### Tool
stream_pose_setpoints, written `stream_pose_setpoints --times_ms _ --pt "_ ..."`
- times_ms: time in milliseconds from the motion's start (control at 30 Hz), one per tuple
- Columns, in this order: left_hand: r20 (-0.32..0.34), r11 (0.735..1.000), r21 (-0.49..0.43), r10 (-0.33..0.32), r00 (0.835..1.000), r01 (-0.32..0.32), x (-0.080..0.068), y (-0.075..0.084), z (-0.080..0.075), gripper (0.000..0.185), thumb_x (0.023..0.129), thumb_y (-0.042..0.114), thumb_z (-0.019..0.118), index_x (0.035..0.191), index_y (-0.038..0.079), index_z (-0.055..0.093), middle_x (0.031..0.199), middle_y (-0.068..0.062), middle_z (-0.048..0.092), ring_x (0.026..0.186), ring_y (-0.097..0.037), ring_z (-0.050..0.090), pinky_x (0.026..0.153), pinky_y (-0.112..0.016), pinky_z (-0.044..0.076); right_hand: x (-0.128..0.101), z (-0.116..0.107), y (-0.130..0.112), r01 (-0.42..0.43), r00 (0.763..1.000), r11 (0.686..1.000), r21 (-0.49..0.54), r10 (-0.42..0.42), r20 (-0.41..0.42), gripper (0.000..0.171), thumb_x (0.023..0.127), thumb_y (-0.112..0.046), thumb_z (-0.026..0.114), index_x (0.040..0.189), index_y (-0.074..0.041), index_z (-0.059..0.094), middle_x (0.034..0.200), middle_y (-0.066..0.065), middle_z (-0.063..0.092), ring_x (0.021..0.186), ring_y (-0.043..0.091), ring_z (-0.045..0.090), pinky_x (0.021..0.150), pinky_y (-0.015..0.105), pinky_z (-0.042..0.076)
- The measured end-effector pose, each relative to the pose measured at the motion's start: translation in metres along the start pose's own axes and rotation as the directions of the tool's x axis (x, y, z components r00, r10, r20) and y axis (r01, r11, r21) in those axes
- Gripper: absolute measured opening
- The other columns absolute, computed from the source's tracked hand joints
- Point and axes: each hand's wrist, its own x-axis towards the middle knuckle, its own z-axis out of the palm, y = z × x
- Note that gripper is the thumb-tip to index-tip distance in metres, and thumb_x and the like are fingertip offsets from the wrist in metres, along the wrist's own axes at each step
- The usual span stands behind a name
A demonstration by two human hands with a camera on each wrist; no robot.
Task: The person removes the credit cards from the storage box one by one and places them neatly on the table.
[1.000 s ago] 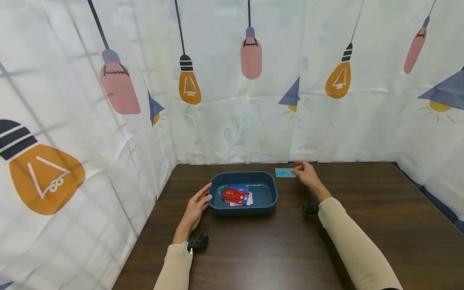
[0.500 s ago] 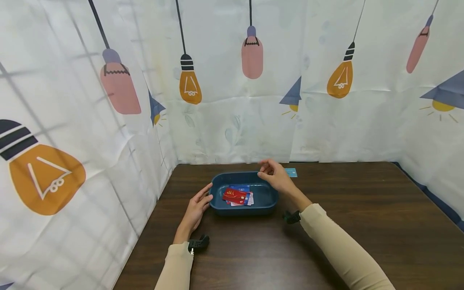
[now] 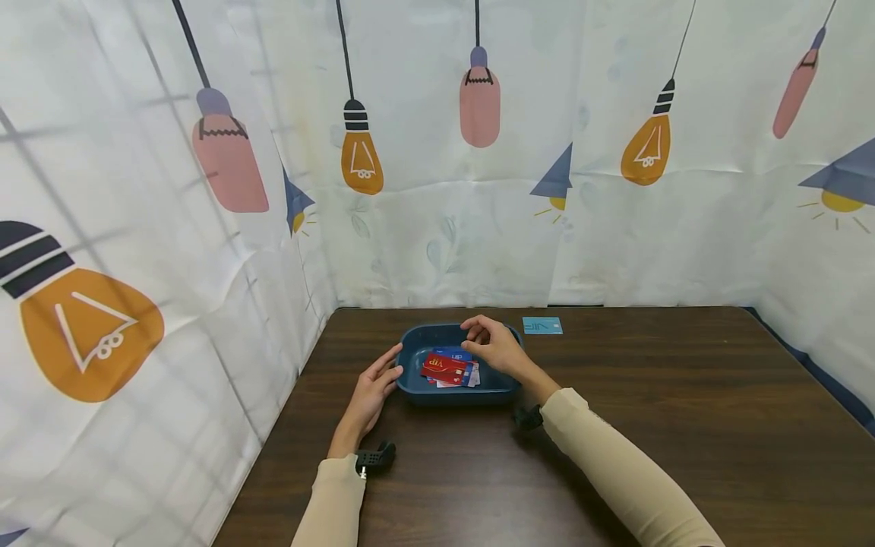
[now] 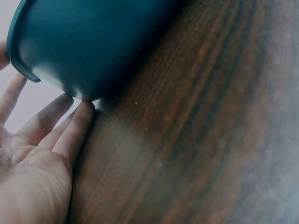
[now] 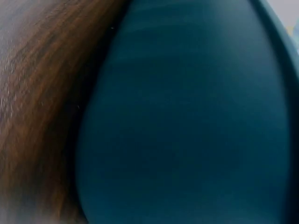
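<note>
Cards (image 3: pixel 447 368) lie in a loose heap on the floor of a blue tray (image 3: pixel 412 385), which sits on the dark wooden bench (image 3: pixel 683 395) toward its far left. A red card tops the pile, with a blue one and a pale one peeking out beneath. One more light-blue card (image 3: pixel 542 325) lies flat on the bench beyond the tray's far right corner, well apart from both hands.

Left hand (image 3: pixel 371 391) rests beside the tray's left wall, fingers (image 4: pixel 70 128) straight and relaxed, their tips touching the base of the wall, as the left wrist view shows; this grip is spread and holds nothing. Right hand (image 3: pixel 494 348) hovers over the tray's right half, just above the heap, fingers curled loosely inward with thumb near the fingertips. Whether that grip pinches a card or is empty cannot be told from the head view, and the right wrist view shows only the blurred tray wall (image 5: pixel 187 121).

Judging by their look, the cards are thin, stiff plastic: very light, smooth and slippery, springy rather than fragile. Lying flat and overlapped, they offer little to catch from above. A pinch on an overhanging edge or corner seems best, thumb on one face and a fingertip under the lip. The tray looks rigid and light, so a steadying touch at its wall should stop it sliding.
</note>
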Motion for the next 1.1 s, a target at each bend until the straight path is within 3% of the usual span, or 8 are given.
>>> stream_pose_setpoints --times_ms 367,633,900,1100 --pt "0.006 1.0 0.0 0.004 1.0 -0.004 0.0 0.0 0.001 0.05 0.106 0.021 0.056 0.156 0.018 0.045 0.164 -0.009 0.038 0.149 -0.029 0.038 0.118 -0.045 0.039 0.005 0.017 0.0 -0.081 0.996 0.996 -0.03 0.082 0.028 0.035 0.098 -0.017 0.071 0.129 -0.004 0.063 0.104 0.008 0.063 0.086 0.02 0.056 0.072 0.03 0.05" --pt "0.002 1.0 0.003 0.004 1.0 -0.004 0.001 -0.001 0.0 0.049 0.107 0.018 0.054 0.155 0.018 0.046 0.164 -0.008 0.037 0.15 -0.028 0.037 0.119 -0.047 0.037 0.006 0.022 0.004 -0.101 0.991 0.989 -0.104 0.11 0.081 0.034 0.096 -0.017 0.073 0.127 -0.006 0.065 0.102 0.006 0.063 0.085 0.019 0.056 0.073 0.029 0.052" --pt "-0.005 1.0 0.001 -0.001 1.0 0.001 0.001 0.0 0.0 0.048 0.107 0.018 0.054 0.155 0.018 0.046 0.163 -0.008 0.039 0.148 -0.027 0.039 0.113 -0.035 0.044 0.008 0.026 0.006 -0.127 0.978 0.973 -0.195 0.155 0.138 0.041 0.093 -0.023 0.077 0.13 -0.01 0.066 0.108 0.007 0.064 0.089 0.02 0.057 0.078 0.033 0.055" --pt "-0.005 1.0 0.003 -0.007 1.0 0.007 0.002 0.0 0.0 0.049 0.107 0.02 0.055 0.155 0.018 0.046 0.164 -0.01 0.038 0.149 -0.028 0.039 0.116 -0.038 0.042 0.009 0.025 0.008 -0.137 0.97 0.955 -0.263 0.183 0.161 0.046 0.089 -0.026 0.081 0.13 -0.01 0.068 0.108 0.007 0.065 0.09 0.019 0.058 0.079 0.032 0.055"
